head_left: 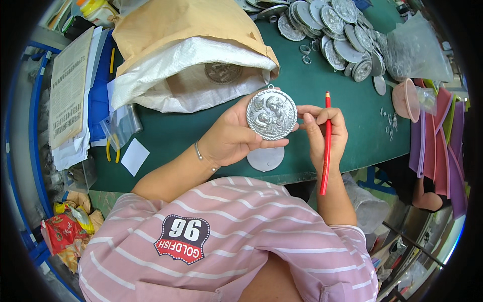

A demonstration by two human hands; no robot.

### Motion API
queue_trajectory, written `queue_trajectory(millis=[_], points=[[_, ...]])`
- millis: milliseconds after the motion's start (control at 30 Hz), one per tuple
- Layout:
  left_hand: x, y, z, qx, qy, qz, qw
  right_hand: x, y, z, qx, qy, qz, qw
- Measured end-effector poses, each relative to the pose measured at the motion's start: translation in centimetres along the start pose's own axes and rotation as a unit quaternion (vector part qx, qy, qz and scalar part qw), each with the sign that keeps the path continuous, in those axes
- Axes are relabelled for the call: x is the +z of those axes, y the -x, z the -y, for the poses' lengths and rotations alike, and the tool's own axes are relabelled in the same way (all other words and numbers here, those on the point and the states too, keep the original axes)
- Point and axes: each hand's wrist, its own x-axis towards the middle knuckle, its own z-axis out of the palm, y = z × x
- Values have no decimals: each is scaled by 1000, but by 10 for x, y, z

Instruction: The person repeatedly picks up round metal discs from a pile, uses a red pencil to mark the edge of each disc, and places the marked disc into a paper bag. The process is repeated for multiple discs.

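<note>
A round silver medallion (pixel 271 115) with raised figures, a rope-like rim and a small loop on top faces up at chest height. My left hand (pixel 232 135) grips it from the left, thumb near its lower edge. Held upright in my right hand (pixel 327 132) is a red pencil (pixel 328 146); a fingertip of that hand reaches the medallion's right edge. Below the medallion, a plain grey disc (pixel 266 159) lies on the green table (pixel 201 163) near its front edge. Another medallion (pixel 223 73) rests inside the mouth of a paper sack (pixel 191 22) with white woven lining.
Many silver medallions (pixel 347 50) are heaped at the back right, with several rings (pixel 306 54) beside them. A pink cup (pixel 405 100), a clear plastic bag (pixel 420 48) and small metal bits (pixel 389 123) lie at the right. Papers (pixel 70 85) and yellow-handled pliers (pixel 113 148) are on the left.
</note>
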Motion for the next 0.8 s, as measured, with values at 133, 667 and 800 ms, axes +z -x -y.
queue_trajectory(millis=[133,667,800], points=[[0,1,1,-3,-11,-16,1000,5,0,3,28,-62,26,997],[3,5,8,-28,-177,-100,979,11,-5,16,-215,129,28,968],[3,6,8,-17,-236,-72,969,24,2,12,-165,21,24,986]])
